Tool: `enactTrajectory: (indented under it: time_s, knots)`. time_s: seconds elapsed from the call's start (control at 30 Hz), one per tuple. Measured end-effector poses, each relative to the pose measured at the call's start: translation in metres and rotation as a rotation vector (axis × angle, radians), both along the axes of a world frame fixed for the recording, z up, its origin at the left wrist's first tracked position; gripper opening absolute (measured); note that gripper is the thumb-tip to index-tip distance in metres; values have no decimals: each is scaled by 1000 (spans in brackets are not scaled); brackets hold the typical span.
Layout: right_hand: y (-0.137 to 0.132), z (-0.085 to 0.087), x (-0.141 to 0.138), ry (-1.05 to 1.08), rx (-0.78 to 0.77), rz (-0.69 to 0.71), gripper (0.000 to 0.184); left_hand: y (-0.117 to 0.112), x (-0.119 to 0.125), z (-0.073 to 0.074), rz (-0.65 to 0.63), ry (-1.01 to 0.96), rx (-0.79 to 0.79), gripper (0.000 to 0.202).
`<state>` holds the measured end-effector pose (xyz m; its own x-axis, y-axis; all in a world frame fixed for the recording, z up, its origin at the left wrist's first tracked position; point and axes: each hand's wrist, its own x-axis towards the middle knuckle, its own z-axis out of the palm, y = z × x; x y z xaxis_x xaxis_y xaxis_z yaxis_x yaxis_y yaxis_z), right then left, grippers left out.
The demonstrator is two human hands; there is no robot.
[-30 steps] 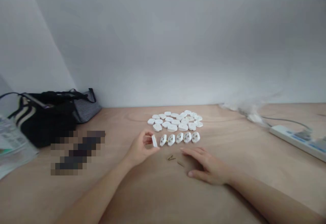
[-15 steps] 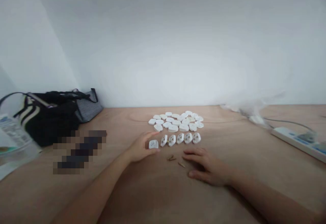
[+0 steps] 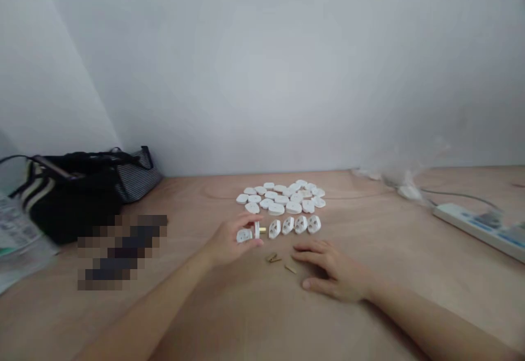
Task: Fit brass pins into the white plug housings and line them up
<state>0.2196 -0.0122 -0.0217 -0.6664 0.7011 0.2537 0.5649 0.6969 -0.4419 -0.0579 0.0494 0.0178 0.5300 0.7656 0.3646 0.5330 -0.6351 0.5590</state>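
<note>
My left hand (image 3: 228,239) pinches a white plug body (image 3: 257,230) between thumb and fingertips, its brass pin (image 3: 262,230) pointing right. Behind it, within the curve of the same hand, lies another white plug piece (image 3: 244,235). A row of white plug pieces (image 3: 301,224) with holes in their faces stands on edge to the right. My right hand (image 3: 342,273) rests on the table with fingers apart, holding nothing. Just left of it lie several small brass pins (image 3: 273,258), one of them (image 3: 290,269) apart from the others.
Several white plug covers (image 3: 281,200) lie clustered behind the row on the wooden table (image 3: 246,312). A black bag (image 3: 77,202) and a blurred dark object (image 3: 123,251) are at the left. A power strip (image 3: 479,230) and a clear plastic bag (image 3: 406,183) are at the right.
My left hand has closed on the leftmost plug body of the row, which now shows its brass pin sideways. My right hand has stayed in place. The view has shifted slightly.
</note>
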Motion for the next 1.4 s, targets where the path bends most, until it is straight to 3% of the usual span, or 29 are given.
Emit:
enactTrajectory:
  time_s: [0.23,0.47,0.67,0.97,1.13,1.27,1.4]
  knots:
    - [0,-1,0,-9,2,-4,55,-39,-4,-22,7,-174,-169,29]
    - [-1,0,0,-12,3,-16,55,-46,-3,-15,-12,-86,-69,36]
    - [-2,0,0,-16,-7,-13,55,-43,-5,-18,-116,-64,48,29]
    - [-1,1,-1,-20,7,-7,56,-45,-3,-19,-182,-18,61,16]
    - [0,0,0,-4,3,3,56,-36,-7,-21,-47,-96,121,29]
    - [0,0,1,18,-7,3,55,-17,-5,-19,66,-189,26,38]
    - [0,-1,1,3,-15,-1,56,4,4,-13,97,-39,-28,40]
